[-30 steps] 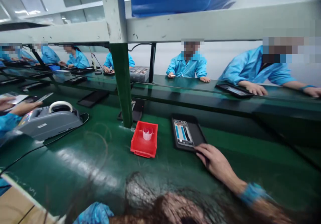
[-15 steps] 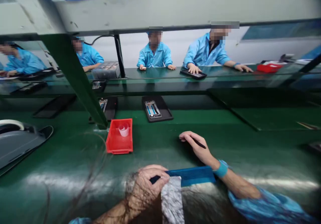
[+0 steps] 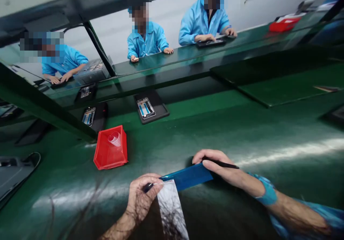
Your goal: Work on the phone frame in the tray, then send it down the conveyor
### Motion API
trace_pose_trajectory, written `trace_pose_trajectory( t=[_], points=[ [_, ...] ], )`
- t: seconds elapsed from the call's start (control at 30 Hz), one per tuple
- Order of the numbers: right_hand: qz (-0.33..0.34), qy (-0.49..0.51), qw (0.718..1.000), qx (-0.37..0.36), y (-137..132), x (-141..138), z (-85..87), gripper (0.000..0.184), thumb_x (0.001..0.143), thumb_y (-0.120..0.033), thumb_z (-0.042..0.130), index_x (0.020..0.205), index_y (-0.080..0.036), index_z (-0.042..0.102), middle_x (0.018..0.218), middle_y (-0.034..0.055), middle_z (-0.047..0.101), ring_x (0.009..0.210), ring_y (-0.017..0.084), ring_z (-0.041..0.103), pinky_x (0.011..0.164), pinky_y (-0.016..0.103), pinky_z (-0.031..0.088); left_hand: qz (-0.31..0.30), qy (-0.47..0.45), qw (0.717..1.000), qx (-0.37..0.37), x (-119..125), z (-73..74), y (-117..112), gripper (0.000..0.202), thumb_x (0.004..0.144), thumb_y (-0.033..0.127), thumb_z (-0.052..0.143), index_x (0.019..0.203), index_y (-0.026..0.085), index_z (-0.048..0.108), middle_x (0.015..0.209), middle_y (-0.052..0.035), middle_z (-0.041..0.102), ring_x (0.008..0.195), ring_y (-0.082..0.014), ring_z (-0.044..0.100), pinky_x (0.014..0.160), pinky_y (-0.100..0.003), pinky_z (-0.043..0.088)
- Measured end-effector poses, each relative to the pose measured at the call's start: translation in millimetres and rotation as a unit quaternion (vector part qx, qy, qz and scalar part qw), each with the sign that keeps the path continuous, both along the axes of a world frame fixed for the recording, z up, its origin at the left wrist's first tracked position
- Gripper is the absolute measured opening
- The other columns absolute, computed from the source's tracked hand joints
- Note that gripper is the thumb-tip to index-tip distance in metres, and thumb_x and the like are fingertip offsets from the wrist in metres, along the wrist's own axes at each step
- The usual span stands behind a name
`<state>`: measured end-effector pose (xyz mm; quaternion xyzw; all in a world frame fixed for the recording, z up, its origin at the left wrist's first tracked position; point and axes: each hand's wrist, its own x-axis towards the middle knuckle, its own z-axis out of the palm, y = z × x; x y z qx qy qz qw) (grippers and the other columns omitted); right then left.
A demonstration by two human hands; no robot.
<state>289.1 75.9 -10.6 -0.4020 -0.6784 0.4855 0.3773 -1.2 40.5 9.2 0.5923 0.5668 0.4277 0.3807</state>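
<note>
Two hands share one job in the head view. My left hand (image 3: 142, 197) is closed, pinching the near end of the blue strip (image 3: 188, 176) where the silvery liner (image 3: 172, 211) hangs away toward six o'clock. My right hand (image 3: 217, 165) is closed too, a thin black stylus (image 3: 224, 165) gripped between its fingers while they press on the strip's far end at three o'clock. The strip lies across the green worktop (image 3: 242, 132), between both hands. To do this well, I judge I should hold the strip taut and flat, and keep the stylus tip off its face. A red bin (image 3: 110, 150) sits at eleven o'clock, well apart.
</note>
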Motion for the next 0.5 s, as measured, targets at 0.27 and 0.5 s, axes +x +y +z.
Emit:
trace_pose_trajectory(
  t=[0.27, 0.5],
  points=[
    [-0.008, 0.01, 0.998, -0.059, -3.8, -13.4, -15.5, 0.068, 0.102, -0.08, 0.058, 0.069, -0.021, 0.069, 0.064, -0.0005, 0.061, 0.06, 0.017, 0.055, 0.059, 0.03, 0.045, -0.039, -0.003, 0.999, -0.009, -0.9, 3.2, -2.8, 0.008, 0.057, 0.028, 0.072, 0.058, 0.021, 0.07, 0.075, -0.0035, 0.075, 0.067, -0.0198, 0.071, 0.061, -0.023, 0.058],
    [-0.077, 0.012, 0.994, -0.073, -8.2, -7.8, -16.1, 0.069, 0.098, -0.082, 0.06, 0.066, -0.022, 0.064, 0.067, 0.0004, 0.06, 0.063, 0.019, 0.055, 0.059, 0.031, 0.042, -0.079, -0.02, 0.997, 0.002, -0.4, 6.8, -1.8, 0.012, 0.062, 0.032, 0.071, 0.058, 0.021, 0.069, 0.098, -0.004, 0.07, 0.086, -0.0214, 0.068, 0.065, -0.02, 0.057]
  ],
)
